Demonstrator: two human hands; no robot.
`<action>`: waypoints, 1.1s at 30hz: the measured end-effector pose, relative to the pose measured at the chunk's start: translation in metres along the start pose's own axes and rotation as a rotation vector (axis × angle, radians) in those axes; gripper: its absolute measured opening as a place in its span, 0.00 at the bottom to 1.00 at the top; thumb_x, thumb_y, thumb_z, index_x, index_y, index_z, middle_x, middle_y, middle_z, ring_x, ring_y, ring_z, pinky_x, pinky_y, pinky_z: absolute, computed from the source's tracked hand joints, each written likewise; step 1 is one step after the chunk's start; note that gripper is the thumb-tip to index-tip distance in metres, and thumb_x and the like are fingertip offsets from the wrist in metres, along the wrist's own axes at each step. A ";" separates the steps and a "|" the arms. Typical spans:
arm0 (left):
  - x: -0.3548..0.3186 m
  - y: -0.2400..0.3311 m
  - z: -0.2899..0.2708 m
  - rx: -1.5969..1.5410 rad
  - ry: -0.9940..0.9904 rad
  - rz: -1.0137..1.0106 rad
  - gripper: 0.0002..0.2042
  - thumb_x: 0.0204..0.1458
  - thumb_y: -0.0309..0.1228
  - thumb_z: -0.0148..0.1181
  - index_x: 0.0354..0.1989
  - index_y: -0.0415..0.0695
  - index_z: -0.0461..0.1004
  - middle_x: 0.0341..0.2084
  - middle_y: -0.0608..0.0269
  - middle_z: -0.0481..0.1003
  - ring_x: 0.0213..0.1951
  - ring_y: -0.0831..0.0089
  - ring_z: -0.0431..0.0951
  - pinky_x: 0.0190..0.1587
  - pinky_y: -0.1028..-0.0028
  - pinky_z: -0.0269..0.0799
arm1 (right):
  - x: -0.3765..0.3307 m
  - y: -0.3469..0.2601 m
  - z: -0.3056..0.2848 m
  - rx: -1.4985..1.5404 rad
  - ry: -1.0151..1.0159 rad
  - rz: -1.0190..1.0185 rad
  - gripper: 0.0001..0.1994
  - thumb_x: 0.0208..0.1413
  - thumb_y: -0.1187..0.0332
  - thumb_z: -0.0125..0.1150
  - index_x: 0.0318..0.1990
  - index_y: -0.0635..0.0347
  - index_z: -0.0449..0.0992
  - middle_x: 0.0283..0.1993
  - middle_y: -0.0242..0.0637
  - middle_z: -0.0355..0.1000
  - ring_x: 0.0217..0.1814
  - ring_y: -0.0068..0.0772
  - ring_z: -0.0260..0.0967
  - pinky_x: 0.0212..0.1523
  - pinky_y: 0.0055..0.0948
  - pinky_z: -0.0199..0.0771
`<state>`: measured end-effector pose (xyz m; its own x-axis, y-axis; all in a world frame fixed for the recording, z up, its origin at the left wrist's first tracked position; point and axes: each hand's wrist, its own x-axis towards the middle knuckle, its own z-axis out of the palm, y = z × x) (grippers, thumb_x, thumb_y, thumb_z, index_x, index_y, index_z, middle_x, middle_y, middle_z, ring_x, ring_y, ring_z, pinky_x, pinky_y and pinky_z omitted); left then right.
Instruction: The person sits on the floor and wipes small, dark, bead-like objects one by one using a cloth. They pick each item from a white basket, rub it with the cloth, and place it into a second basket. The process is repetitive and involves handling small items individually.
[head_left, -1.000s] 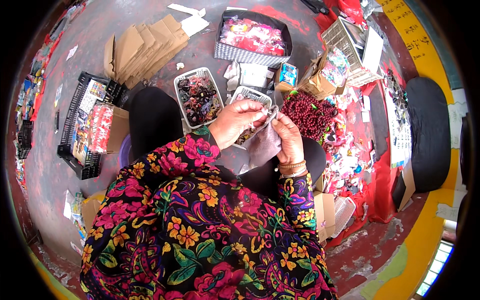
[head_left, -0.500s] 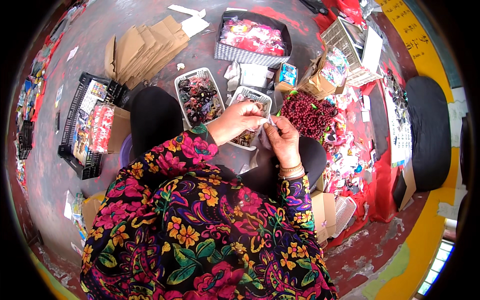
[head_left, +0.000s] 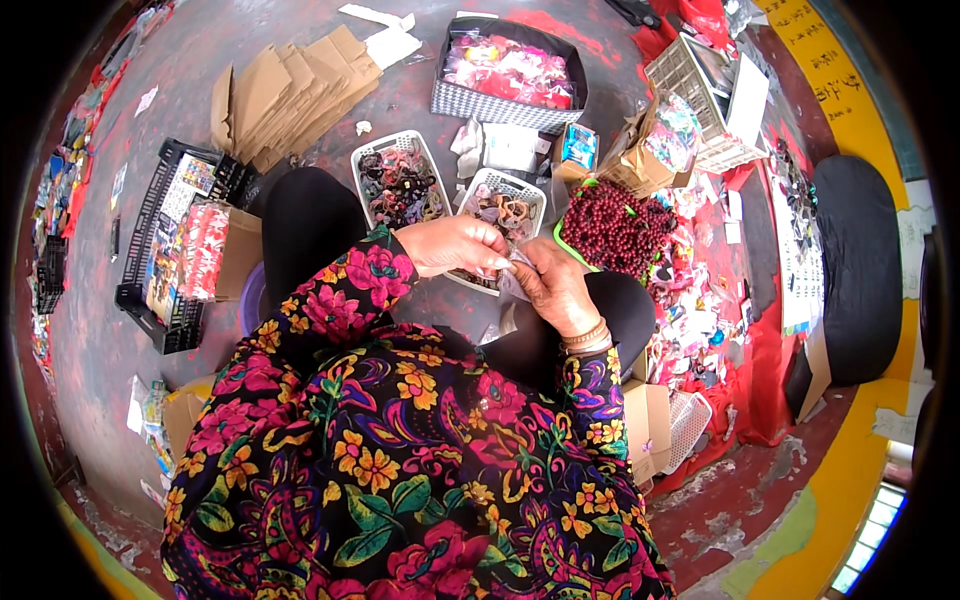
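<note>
1. One black garment patterned with bright flowers (head_left: 420, 440), filling the lower middle, with sleeves reaching forward
2. Farther off on the floor at left, a leaning stack of flattened cardboard (head_left: 295, 95)
3. Right of that, a checked bin (head_left: 500, 103) full of pink and red pieces
4. Nearer, on the right, a heap of dark red beads (head_left: 620, 230)
5. Side by side ahead, two white baskets: the left basket (head_left: 433, 170) with mixed dark bands inside, the right basket (head_left: 510, 180) with brownish and greyish ones
6. Right hand (head_left: 562, 290), curled inward with thumb and forefinger nearly closed on a fold of cloth
7. Left hand (head_left: 458, 245), facing it just in front of the right basket, with thumb and forefinger pinched together
8. Thin mauve-grey cloth (head_left: 513, 284), gathered at the meeting fingertips (head_left: 502, 263) and hanging below them, beside the right palm; lower end hard to make out
</note>
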<state>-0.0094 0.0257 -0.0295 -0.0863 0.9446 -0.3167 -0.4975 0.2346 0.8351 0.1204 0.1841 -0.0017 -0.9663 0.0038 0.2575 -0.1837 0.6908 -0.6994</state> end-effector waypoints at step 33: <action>0.004 0.018 0.012 0.989 0.086 0.277 0.14 0.49 0.36 0.56 0.20 0.38 0.71 0.18 0.58 0.68 0.27 0.72 0.69 0.32 0.73 0.62 | -0.002 -0.003 -0.003 0.175 -0.081 0.092 0.04 0.40 0.76 0.58 0.25 0.62 0.70 0.22 0.39 0.63 0.24 0.40 0.63 0.26 0.30 0.63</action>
<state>-0.0083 0.0363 -0.0099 -0.1708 0.9837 -0.0554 0.4785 0.1320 0.8681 0.1234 0.1840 0.0020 -0.9904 -0.0021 0.1380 -0.1160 0.5543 -0.8242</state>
